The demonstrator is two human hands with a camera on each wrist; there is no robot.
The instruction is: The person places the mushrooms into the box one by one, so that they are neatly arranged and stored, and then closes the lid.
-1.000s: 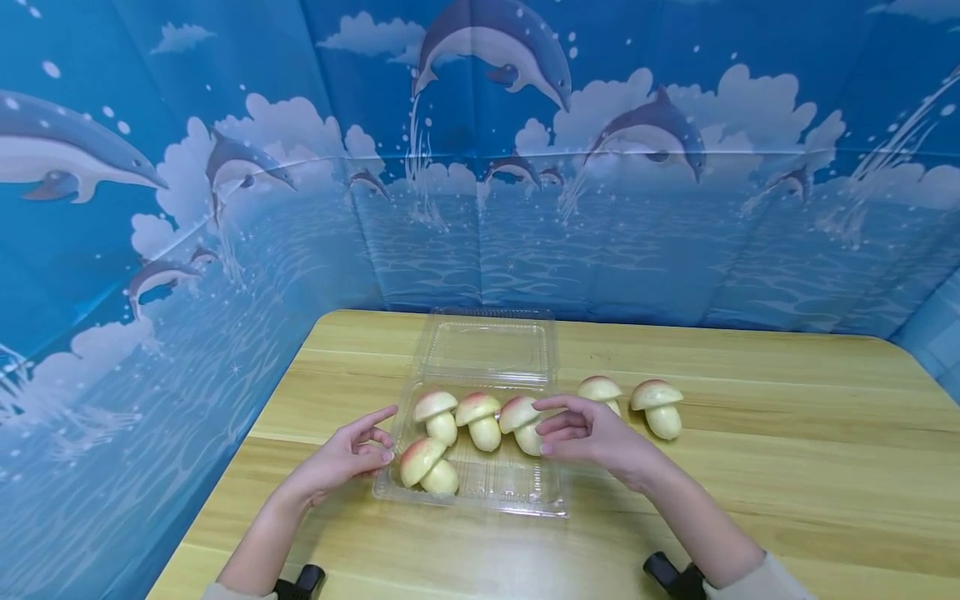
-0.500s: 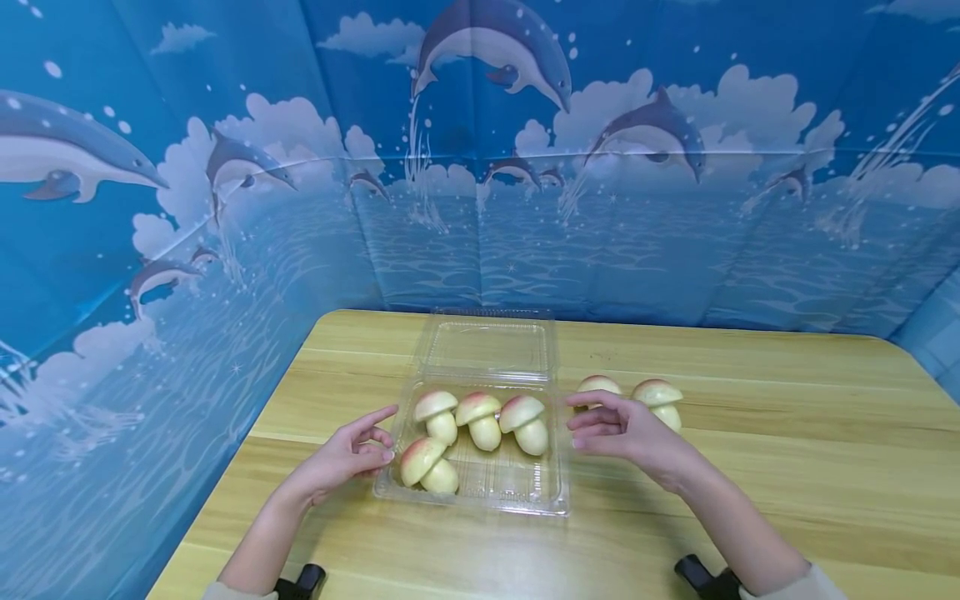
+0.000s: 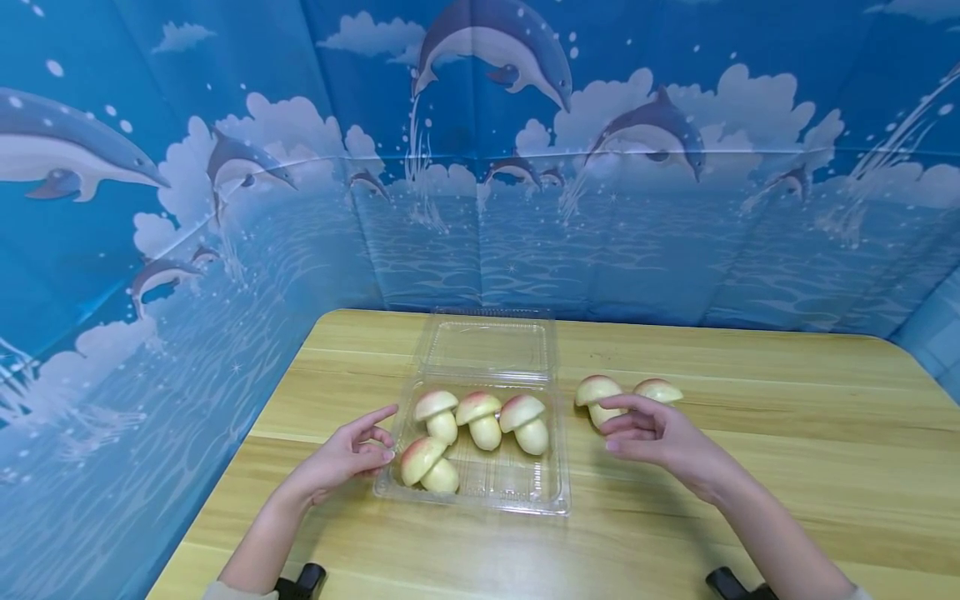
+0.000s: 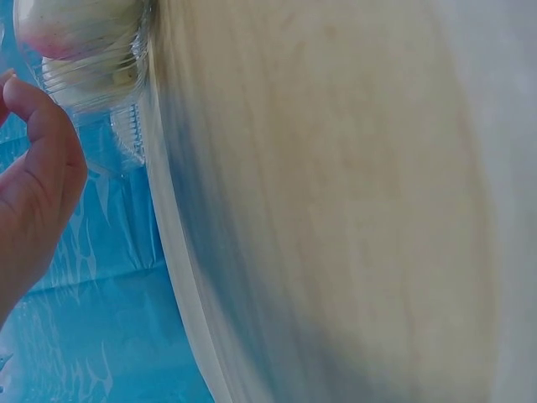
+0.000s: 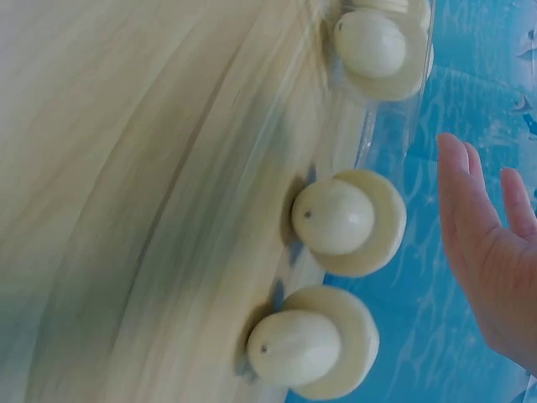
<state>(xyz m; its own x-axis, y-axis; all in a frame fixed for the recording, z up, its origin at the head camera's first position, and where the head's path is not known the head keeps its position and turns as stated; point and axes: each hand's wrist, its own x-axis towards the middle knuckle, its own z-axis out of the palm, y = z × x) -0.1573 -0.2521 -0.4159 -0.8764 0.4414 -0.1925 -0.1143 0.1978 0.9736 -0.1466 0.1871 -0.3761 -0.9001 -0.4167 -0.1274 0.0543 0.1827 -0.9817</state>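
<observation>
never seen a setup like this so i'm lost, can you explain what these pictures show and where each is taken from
No machine here, just a person's bare left hand and right hand. The wide picture comes from a camera on the head; the two sideways-looking ones come from cameras on each wrist. On the wooden table sits an open, clear plastic container with four mushroom-shaped pieces inside; two loose pieces lie to its right. Neither hand grips anything: the left is at the container's left edge, touch unclear; the right hovers by the loose pieces.
</observation>
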